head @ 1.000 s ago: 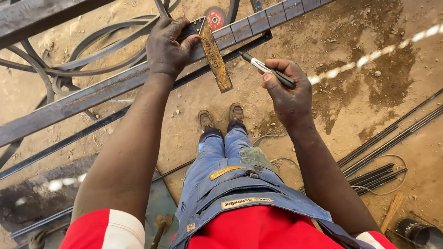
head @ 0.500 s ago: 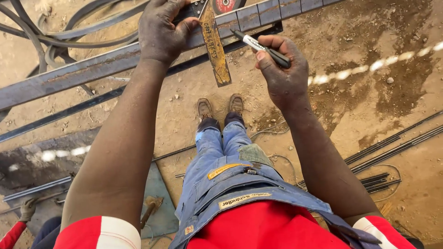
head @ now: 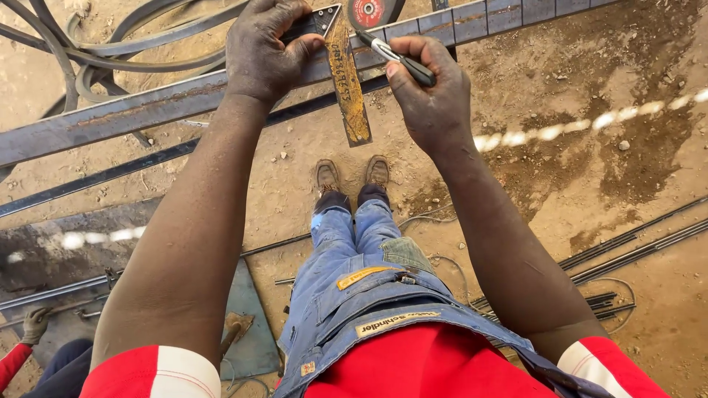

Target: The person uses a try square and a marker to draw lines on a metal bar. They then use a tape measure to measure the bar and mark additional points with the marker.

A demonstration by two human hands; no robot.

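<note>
Beside left-hand grip [head: 262, 51]: marker [head: 394, 57]

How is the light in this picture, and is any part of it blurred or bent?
Head view: hard sunlight from above; bright streaks cross the dirt floor, with dark shadow patches nearby. The left hand, right hand, marker and rusty square on the steel bar look sharp. The wide lens bends the bar and stretches the forearms near the edges.

I see a red round grinding disc [head: 369, 12] at the top edge, black looping cables [head: 110, 51] on the sandy ground at upper left, thin dark steel rods [head: 627, 250] lying at right, and a co-worker's grey gloved hand [head: 33, 324] at lower left.
</note>
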